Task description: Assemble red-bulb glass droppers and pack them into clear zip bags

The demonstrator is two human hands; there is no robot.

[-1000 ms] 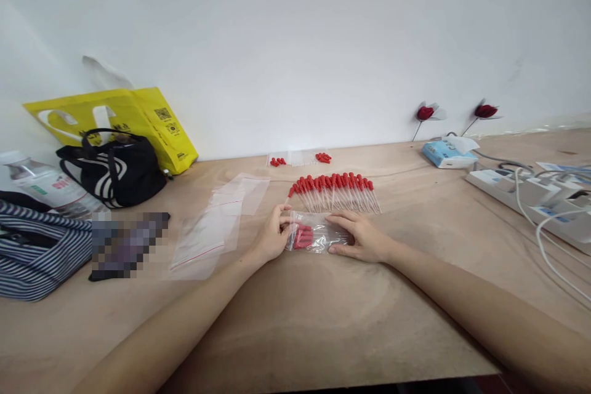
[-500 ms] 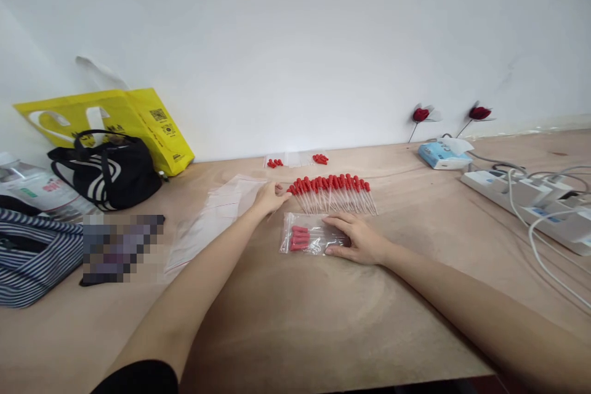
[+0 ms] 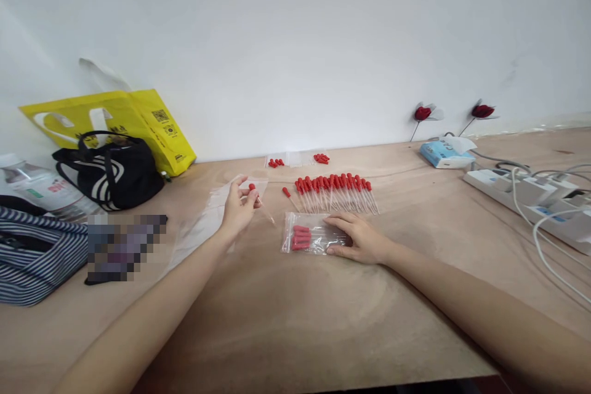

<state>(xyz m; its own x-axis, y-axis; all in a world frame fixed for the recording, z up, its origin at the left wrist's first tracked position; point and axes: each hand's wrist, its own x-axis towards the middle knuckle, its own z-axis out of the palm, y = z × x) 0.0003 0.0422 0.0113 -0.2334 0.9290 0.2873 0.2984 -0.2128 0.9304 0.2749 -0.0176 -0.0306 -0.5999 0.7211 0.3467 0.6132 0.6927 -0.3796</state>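
My left hand (image 3: 241, 204) is closed on a glass dropper with a red rubber bulb (image 3: 252, 187); its clear tube points down and right. My right hand (image 3: 357, 238) lies over the right end of a clear zip bag (image 3: 318, 240), with fingers at its upper edge and thumb at its lower edge. Several red-bulbed droppers (image 3: 301, 238) lie inside the bag. Behind it is a row of red-bulbed droppers (image 3: 335, 191), with one dropper (image 3: 287, 192) set slightly apart at the left end. Flat clear zip bags (image 3: 203, 221) lie beneath and beside my left hand.
Small bags with red bulbs (image 3: 322, 159) lie by the wall. A yellow bag (image 3: 170, 129), a black bag (image 3: 133, 175) and a striped pouch (image 3: 41, 252) stand at left. At right are a tissue pack (image 3: 443, 157) and a power strip (image 3: 554, 209) with loose cables.
My left hand has moved left from the end of the dropper row, carrying one dropper. My right hand stays on the zip bag.
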